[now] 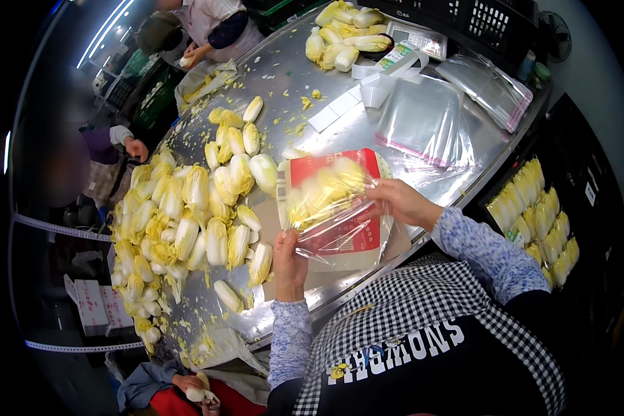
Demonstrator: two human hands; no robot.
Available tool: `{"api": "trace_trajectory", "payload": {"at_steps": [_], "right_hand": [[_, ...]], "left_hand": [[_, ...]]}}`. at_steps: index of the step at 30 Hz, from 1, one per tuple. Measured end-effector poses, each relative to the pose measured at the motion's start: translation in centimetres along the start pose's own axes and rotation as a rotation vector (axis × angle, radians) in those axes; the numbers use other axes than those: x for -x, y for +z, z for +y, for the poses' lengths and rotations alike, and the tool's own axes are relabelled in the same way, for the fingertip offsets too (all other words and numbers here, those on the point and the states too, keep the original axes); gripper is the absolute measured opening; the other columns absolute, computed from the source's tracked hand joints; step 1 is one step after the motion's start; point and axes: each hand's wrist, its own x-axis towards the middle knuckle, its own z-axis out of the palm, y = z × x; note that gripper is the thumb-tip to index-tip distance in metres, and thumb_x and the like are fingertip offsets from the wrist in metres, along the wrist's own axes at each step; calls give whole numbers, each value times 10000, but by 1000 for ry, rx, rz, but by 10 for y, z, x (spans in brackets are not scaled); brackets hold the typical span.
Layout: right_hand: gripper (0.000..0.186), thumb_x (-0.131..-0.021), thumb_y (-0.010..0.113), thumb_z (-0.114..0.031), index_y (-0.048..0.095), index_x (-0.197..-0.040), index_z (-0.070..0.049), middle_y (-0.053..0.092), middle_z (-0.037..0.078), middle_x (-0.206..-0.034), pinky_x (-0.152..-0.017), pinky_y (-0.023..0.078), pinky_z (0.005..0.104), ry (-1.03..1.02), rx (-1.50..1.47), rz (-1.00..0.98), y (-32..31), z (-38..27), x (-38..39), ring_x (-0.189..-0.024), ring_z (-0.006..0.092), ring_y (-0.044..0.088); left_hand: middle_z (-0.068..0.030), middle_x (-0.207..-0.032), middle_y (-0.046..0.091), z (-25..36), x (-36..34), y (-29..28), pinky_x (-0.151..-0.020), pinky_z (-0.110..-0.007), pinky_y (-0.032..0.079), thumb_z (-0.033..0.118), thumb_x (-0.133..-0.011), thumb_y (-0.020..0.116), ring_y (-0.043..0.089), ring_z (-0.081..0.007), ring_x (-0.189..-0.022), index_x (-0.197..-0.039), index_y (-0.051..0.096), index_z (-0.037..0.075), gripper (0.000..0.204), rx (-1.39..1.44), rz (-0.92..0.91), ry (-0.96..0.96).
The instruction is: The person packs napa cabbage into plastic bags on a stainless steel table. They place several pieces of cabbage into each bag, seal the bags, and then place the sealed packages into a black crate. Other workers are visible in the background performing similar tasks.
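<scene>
Between my hands is a clear plastic bag (336,239) with several small yellow napa cabbages (329,191) inside it. My left hand (290,267) grips the bag's near left edge, thumb upward. On the other side, my right hand (405,202) pinches the film at the right edge, and the film stretches between the two. Beneath the bag lies a red and cream printed sheet (364,163) on brown cardboard (395,239). A loose cabbage (260,263) lies just left of my left hand.
A large heap of cabbages (187,208) covers the metal table's left. Flat clear bags (423,118), a white scale (419,38) and more cabbages (343,35) are at the far side. Packed cabbages (537,215) stand right. Co-workers' hands (135,148) show along the left.
</scene>
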Motion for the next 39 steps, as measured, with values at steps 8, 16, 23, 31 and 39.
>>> {"api": "trace_trajectory", "payload": {"at_steps": [8, 16, 23, 31, 39], "right_hand": [[330, -954, 521, -280, 568, -1112, 5, 584, 32, -886, -560, 517, 254, 105, 414, 117, -67, 54, -69, -738, 102, 583], [269, -929, 570, -237, 518, -1003, 16, 617, 85, -684, -429, 520, 281, 432, 756, 31, -64, 28, 20, -508, 162, 609], [224, -847, 600, -169, 567, -1006, -15, 645, 172, -819, -676, 498, 434, -337, 1431, 251, -37, 18, 64, -784, 354, 635], [127, -854, 521, -127, 577, -894, -20, 585, 160, -921, -714, 495, 398, -449, 1483, -550, 26, 98, 53, -861, 331, 610], [151, -849, 535, -137, 587, -888, -1, 600, 183, -872, -718, 503, 418, -501, 1522, -463, 28, 111, 52, -828, 347, 624]], "left_hand": [[17, -819, 537, -115, -28, -93, -649, -292, 528, 237, -965, 570, 559, -98, -741, -886, 544, 90, 169, -351, 91, 17], [-182, -963, 636, -92, 50, -37, -716, -354, 599, 215, -971, 533, 664, -261, -817, -1128, 492, -80, 336, -205, 36, -461], [-194, -1142, 625, -97, 81, -24, -799, -326, 582, 185, -991, 490, 650, -298, -1013, -1196, 526, -93, 348, -228, -68, -592], [-146, -1147, 632, -99, 97, -16, -909, -376, 535, 165, -991, 461, 639, -237, -1016, -1142, 566, -56, 287, -155, -22, -526], [-94, -1064, 646, -94, 98, -13, -878, -345, 504, 175, -972, 455, 625, -195, -999, -1097, 599, -13, 268, -81, -6, -455]]}}
